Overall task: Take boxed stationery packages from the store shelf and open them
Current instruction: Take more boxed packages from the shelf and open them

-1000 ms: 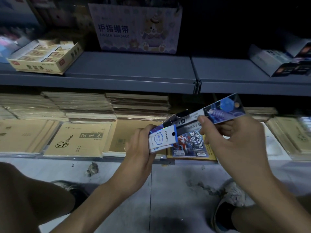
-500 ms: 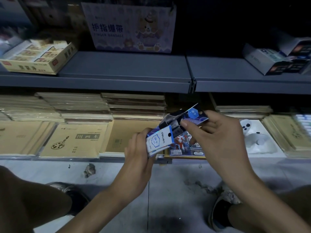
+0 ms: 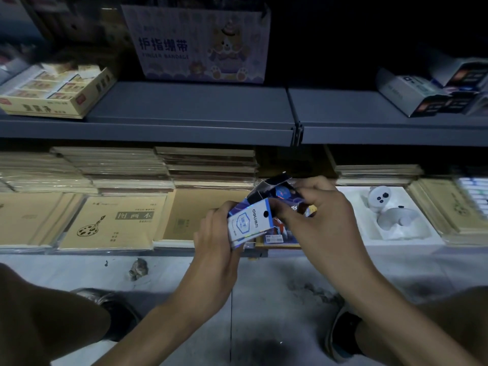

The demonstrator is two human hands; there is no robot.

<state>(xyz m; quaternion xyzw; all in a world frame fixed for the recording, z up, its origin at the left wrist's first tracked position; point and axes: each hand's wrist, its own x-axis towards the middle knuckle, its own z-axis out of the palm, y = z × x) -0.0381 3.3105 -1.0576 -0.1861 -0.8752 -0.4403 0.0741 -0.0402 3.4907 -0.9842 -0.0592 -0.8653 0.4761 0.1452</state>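
A dimly lit shop aisle is shown: grey metal shelves [image 3: 190,107] are stacked with notebooks [image 3: 113,223] above a scuffed pale floor [image 3: 264,299].

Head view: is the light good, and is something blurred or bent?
Head view: dim overall, the top right corner nearly black; the shelf edge bows slightly from the wide lens; the far left is smeared; the white label on the box reads clearly.
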